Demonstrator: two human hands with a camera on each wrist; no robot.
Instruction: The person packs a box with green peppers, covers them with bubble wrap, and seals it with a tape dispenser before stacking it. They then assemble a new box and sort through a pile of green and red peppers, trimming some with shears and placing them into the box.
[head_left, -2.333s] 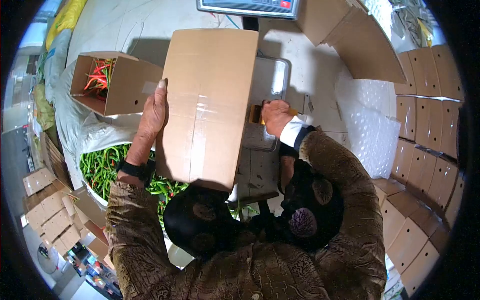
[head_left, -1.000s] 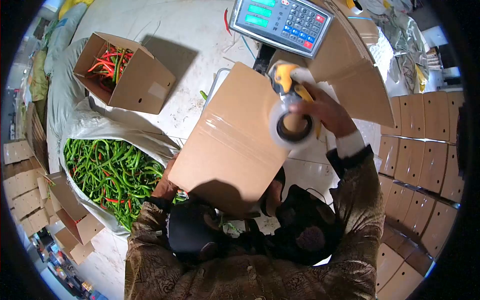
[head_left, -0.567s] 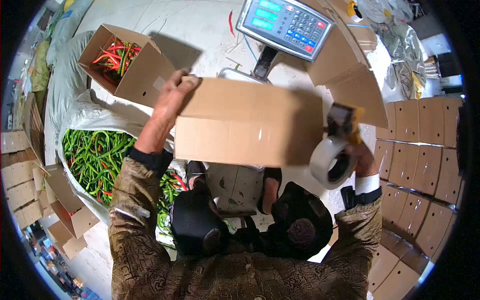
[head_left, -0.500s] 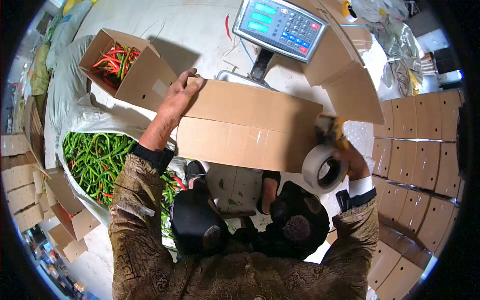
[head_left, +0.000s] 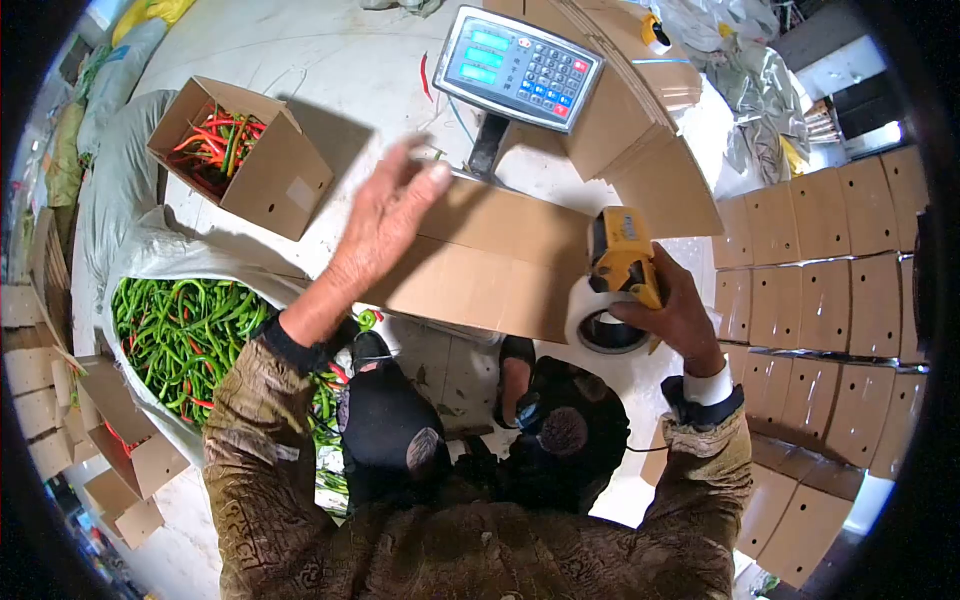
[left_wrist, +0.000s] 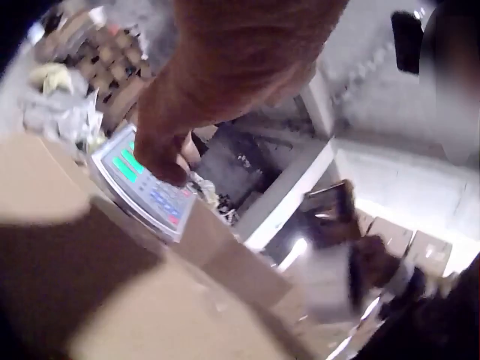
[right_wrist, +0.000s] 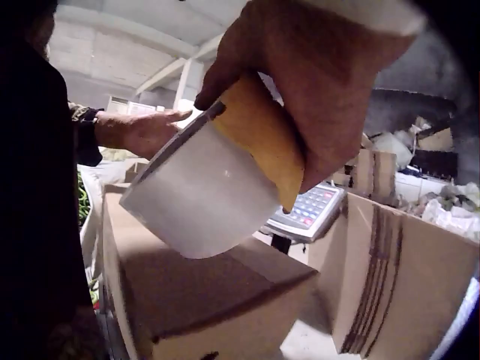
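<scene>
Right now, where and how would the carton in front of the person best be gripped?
Probably at its left end, coming from the left, fingers over its straight edge: the carton lies lengthwise left to right, the left hand is by that end, and the right hand holds the tape dispenser near the other.

A brown cardboard box [head_left: 500,265] lies crosswise at centre; near its right end, the right hand [head_left: 685,310] grips a yellow tape dispenser [head_left: 627,245] with a pale roll [right_wrist: 210,191].

From above, the head view faces down toward the carton [head_left: 495,270]; both close wrist views share the scale [head_left: 520,68].
</scene>
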